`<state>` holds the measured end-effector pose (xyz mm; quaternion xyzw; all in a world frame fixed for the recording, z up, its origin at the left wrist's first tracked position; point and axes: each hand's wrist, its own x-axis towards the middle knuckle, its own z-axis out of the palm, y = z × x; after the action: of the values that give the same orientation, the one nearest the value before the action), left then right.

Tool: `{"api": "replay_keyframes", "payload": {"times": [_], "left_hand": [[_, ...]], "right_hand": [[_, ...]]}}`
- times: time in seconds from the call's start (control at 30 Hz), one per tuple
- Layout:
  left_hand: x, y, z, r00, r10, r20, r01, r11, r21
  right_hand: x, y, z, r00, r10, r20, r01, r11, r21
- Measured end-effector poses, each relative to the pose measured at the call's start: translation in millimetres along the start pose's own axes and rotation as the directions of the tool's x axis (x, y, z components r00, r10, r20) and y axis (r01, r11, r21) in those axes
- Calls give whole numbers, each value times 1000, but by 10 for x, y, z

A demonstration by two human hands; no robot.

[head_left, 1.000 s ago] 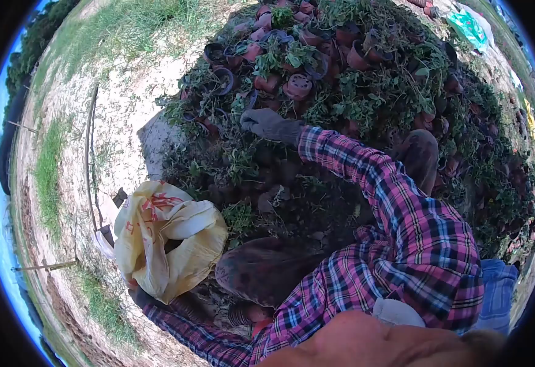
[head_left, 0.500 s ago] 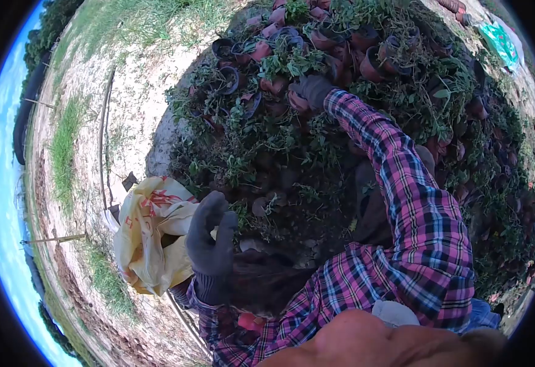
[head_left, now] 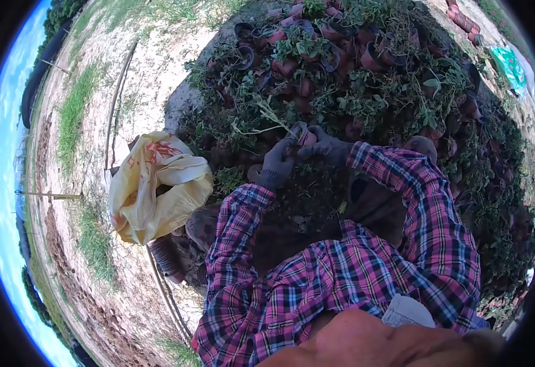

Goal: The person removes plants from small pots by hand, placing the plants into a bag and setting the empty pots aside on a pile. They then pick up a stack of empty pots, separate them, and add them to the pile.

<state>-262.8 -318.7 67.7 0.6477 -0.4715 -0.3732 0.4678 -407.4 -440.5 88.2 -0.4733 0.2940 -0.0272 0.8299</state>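
Both my hands wear dark grey gloves and meet in front of me over the heap. My right hand (head_left: 325,148) is closed around a small reddish plant pot (head_left: 306,137), tilted with its mouth to the left. Against the pot's left side, my left hand (head_left: 278,160) has its fingers bent closed at the rim; the exact fingertip contact is partly hidden. Thin pale green stems (head_left: 266,116) stick out from the pot's mouth to the upper left. Beyond my hands lies a heap of similar pots (head_left: 371,58) tangled with leafy weeds (head_left: 292,46).
A yellowish plastic sack (head_left: 151,208) with red print stands at my left, its mouth gaping. Beside it lies a stack of nested pots (head_left: 167,260). More nested pots (head_left: 463,21) and a green-and-white bag (head_left: 510,68) lie at the far right. Long poles (head_left: 118,98) rest on dry ground.
My right hand has drawn back from the heap toward me with a pot. My left hand has moved from beside the sack to meet it. The view has shifted slightly.
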Motion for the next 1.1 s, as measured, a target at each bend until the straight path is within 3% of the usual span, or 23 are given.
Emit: {"api": "replay_keyframes", "payload": {"times": [0.03,0.07,0.17,0.2,0.27,0.3,0.33,0.37,0.43,0.5,0.53,0.57,0.6,0.63,0.67,0.7,0.77,0.8,0.87,0.93,1.0,1.1], "left_hand": [[-26,-12,-2,996,-36,76,39,999,-30],[-80,-7,70,995,-75,58,78,996,-52],[-243,94,137,976,210,-60,-195,963,187],[-288,138,164,974,222,-52,-210,962,174],[-403,270,226,973,222,-70,-210,967,146],[-435,349,255,973,213,-89,-201,972,123],[-441,399,262,982,156,-104,-147,985,86],[-476,428,282,990,87,-111,-83,996,42],[-552,377,278,998,45,-47,-38,991,130],[-552,283,146,989,108,99,-138,911,389],[-557,297,110,991,109,83,-132,912,388],[-559,322,91,991,112,67,-129,915,383],[-571,348,65,992,111,53,-123,916,381],[-580,297,42,993,116,31,-119,925,361],[-597,209,44,992,123,5,-117,934,336],[-595,151,74,991,133,-13,-123,945,305],[-589,128,27,982,176,65,-188,925,329],[-578,136,16,971,228,73,-239,920,310],[-544,30,1,938,321,128,-344,905,249],[-514,147,-57,889,394,234,-456,814,360],[-513,302,-112,852,413,323,-520,739,428],[-545,462,-154,839,469,275,-544,722,429]], "right_hand": [[-69,-33,-2,998,60,23,-60,998,2],[-32,67,-48,995,-1,102,1,1000,-4],[-161,-300,-71,934,158,320,-144,987,-69],[-233,-380,16,949,193,251,-181,981,-71],[-75,-136,-216,979,190,68,-160,936,-314],[193,185,-416,997,67,25,-48,890,-453],[307,356,-584,989,-128,70,134,604,-786],[199,276,-435,984,-179,6,95,492,-865],[166,223,-302,999,-11,-33,-23,476,-879],[157,247,-391,896,-201,395,399,-19,-917],[152,246,-446,766,-245,594,522,-302,-798],[116,252,-514,709,-266,653,554,-363,-749],[81,268,-530,698,-274,661,572,-342,-746],[52,297,-527,723,-282,631,591,-222,-776],[32,318,-519,770,-286,570,584,-44,-811],[10,367,-469,855,-261,448,506,229,-832],[-42,446,-355,960,-145,239,271,691,-671],[-61,453,-327,979,-82,189,174,823,-541],[-57,451,-254,982,2,191,60,946,-317],[-9,441,-247,974,49,222,-6,982,-186],[70,438,-327,969,77,234,-45,989,-140],[36,326,-329,974,52,220,-19,988,-152]]}}
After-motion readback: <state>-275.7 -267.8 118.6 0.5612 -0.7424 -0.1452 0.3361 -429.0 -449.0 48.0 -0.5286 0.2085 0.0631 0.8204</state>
